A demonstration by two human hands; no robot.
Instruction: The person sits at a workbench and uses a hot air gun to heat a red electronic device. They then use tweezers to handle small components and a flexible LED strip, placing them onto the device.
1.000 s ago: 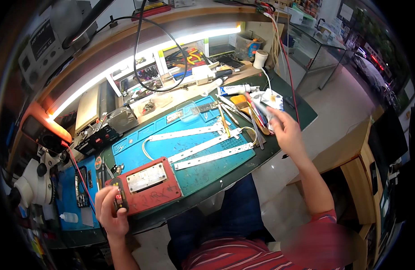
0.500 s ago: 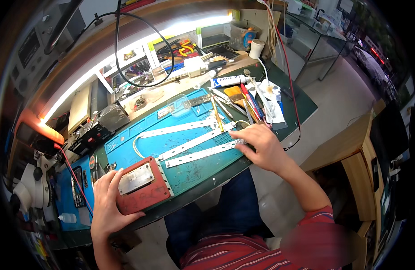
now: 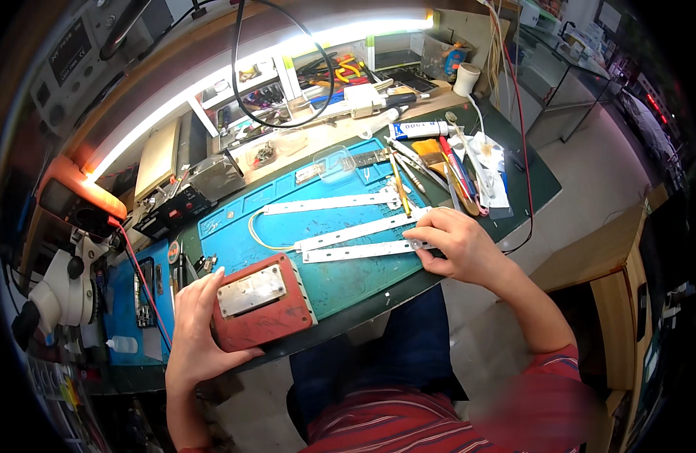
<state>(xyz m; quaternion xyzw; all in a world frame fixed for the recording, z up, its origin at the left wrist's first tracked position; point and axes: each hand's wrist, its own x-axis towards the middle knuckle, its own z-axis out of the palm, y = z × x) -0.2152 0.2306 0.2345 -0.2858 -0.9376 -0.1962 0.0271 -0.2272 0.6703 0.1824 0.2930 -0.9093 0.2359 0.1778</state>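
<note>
While the left hand [image 3: 201,317] clasps the red plate [image 3: 269,323], thin wires [image 3: 250,225] beyond it join white strips [image 3: 333,204]; right of it, the right hand [image 3: 454,245] pinches the nearest strip [image 3: 355,251], where hard pulling could strain the wiring.

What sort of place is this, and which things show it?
It looks like an electronics repair bench, perhaps in a small workshop: an orange multimeter stands at the left, pliers lie at the back, and wired white strips lie on a blue mat.
</note>
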